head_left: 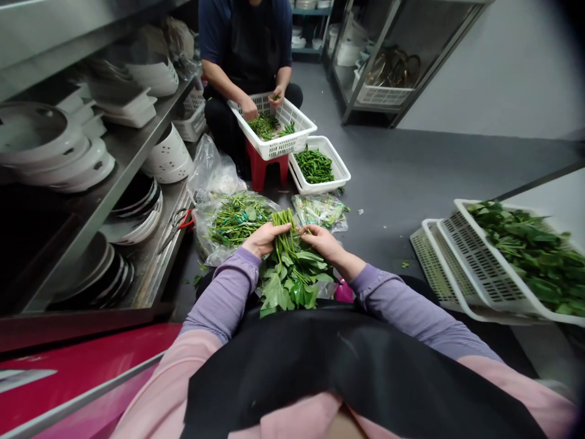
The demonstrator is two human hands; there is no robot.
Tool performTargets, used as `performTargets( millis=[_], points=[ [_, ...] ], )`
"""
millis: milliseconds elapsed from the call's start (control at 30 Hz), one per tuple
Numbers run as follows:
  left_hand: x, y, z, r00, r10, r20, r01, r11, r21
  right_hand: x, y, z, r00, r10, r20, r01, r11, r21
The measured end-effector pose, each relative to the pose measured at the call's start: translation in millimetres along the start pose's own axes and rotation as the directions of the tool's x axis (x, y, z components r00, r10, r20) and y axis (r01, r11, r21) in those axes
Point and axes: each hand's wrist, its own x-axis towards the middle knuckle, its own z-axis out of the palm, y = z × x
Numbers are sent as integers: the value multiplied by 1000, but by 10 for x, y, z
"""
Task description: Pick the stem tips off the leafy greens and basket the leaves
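Nearest: left hand (pixel 265 239) wrapped round the stems of the leafy bunch (pixel 292 277), thin smooth stalks up, broad floppy leaves hanging toward the matte black apron (pixel 320 360). Right hand (pixel 324 245) just beside it, fingers curled at the stalks; can't tell if it's pinching one. Light left grip, fine right fingertip work probably best, no bruising. Beyond left hand, crinkly clear bag (pixel 201 235) of stalks; farther ahead, slotted rigid white basket (pixel 329 185), slim green pods.

From afar, I see a commercial kitchen: stacked round white dishes (pixel 80 166), grey metal shelving (pixel 137 156), a slotted white plastic basket (pixel 485 259).
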Motion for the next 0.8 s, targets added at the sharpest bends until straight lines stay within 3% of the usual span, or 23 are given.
performTargets(
  millis=[67,133,233,433,633,800],
  points=[
    [15,-21,-3,999,1,-36,-1,1000,9,-31,-69,-1,987,-153,-46,137,958,-253],
    [28,-40,0,999,6,-45,-6,1000,11,-23,-135,9,961,-274,-45,221,852,-475],
    [40,-57,10,1000,7,-25,-6,1000,20,67,-168,41,959,-283,5,225,751,-620],
    [32,-55,12,999,-20,-33,21,999,30,231,-39,36,982,-180,61,187,852,-488],
    [62,-85,-18,999,-17,-33,17,1000,21,214,18,-34,976,-207,75,218,879,-425],
    [117,-141,-35,996,-6,-94,7,1000,17,170,36,1,995,-99,22,101,963,-251]
  ],
)
